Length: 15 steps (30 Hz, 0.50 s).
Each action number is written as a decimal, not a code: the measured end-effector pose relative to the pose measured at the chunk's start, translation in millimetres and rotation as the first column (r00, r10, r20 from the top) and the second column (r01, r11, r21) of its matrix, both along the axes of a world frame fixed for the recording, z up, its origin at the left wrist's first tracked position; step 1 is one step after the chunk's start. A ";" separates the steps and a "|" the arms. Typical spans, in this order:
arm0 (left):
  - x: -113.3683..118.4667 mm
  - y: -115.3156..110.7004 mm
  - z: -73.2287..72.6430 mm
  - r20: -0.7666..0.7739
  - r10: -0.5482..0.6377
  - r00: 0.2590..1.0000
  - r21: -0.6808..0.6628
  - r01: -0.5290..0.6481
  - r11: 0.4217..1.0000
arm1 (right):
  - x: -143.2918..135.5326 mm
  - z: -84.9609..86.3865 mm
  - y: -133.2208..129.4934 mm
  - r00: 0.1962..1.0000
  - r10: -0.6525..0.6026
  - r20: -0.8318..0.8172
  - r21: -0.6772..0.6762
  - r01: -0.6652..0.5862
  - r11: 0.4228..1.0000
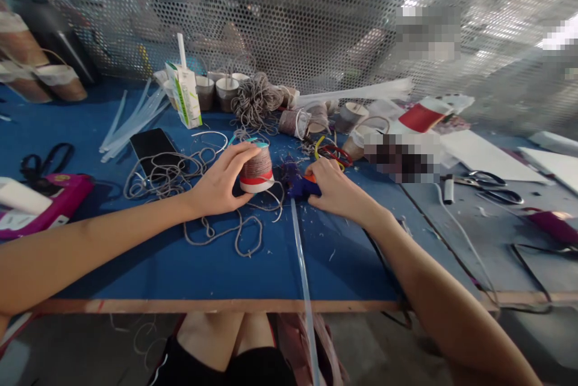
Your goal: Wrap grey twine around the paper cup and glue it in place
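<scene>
My left hand (pixel 219 178) is closed around a small cup (pixel 256 166) wrapped in grey-brown cord, with a red band and a white edge low down. Fingers lie over its teal top, while the thumb is at its lower edge. In my right hand (pixel 336 187) is a blue glue gun (pixel 295 184) with an orange part near the fingers. A long clear glue stick (pixel 299 253) runs from it toward me, past the table edge. Loose grey cord (pixel 244 244) curls on the table beside and below the cup.
At the back stand several cord-wrapped cups (pixel 227 94), a cord bundle (pixel 257 100) and a drink carton (pixel 186 97). Clear glue sticks (pixel 135 124) and a phone (pixel 153 148) lie left. Scissors (pixel 490 184) rest on the right. A perforated metal screen (pixel 280 18) rises behind.
</scene>
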<state>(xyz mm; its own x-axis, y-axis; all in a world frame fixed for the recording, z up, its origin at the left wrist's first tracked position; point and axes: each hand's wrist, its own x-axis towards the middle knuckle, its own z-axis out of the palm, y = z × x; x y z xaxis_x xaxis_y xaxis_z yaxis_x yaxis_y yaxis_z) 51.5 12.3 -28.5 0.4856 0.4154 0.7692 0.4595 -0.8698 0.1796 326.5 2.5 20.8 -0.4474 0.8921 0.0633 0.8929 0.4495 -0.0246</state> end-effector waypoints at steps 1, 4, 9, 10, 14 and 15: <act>-0.1 -0.3 0.3 0.003 -0.001 1.000 0.000 0.001 1.000 | 0.5 1.4 0.8 1.000 0.007 0.005 0.009 -0.007 1.000; -1.2 -0.7 -1.2 0.042 0.038 0.998 -0.013 -0.038 0.999 | 9.6 7.4 6.0 0.998 0.017 -0.060 0.077 -0.013 0.997; -4.6 1.0 -4.1 0.064 0.133 0.989 -0.035 -0.131 0.991 | 26.7 12.4 13.9 0.891 0.161 -0.425 0.207 -0.078 0.975; -5.0 1.2 -3.9 0.073 0.136 0.988 -0.024 -0.135 0.991 | 27.0 11.4 12.7 0.828 0.161 -0.537 0.183 -0.072 0.980; -4.9 0.8 -1.7 0.133 0.133 0.982 0.034 -0.139 0.990 | 15.5 6.4 -3.5 0.498 -0.048 -0.866 -0.126 -0.123 0.984; -4.6 0.6 -1.2 0.142 0.132 0.981 0.044 -0.139 0.989 | 10.6 6.2 -8.5 0.474 -0.059 -0.879 -0.150 -0.158 0.976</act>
<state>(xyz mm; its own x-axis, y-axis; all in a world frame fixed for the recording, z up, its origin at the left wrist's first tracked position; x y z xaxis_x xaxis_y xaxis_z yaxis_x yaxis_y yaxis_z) 46.9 12.8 -29.7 0.3152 0.4266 0.8477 0.5478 -0.8112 0.2045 337.1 -6.0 27.0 -0.2982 0.9101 0.2876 0.3310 0.3812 -0.8632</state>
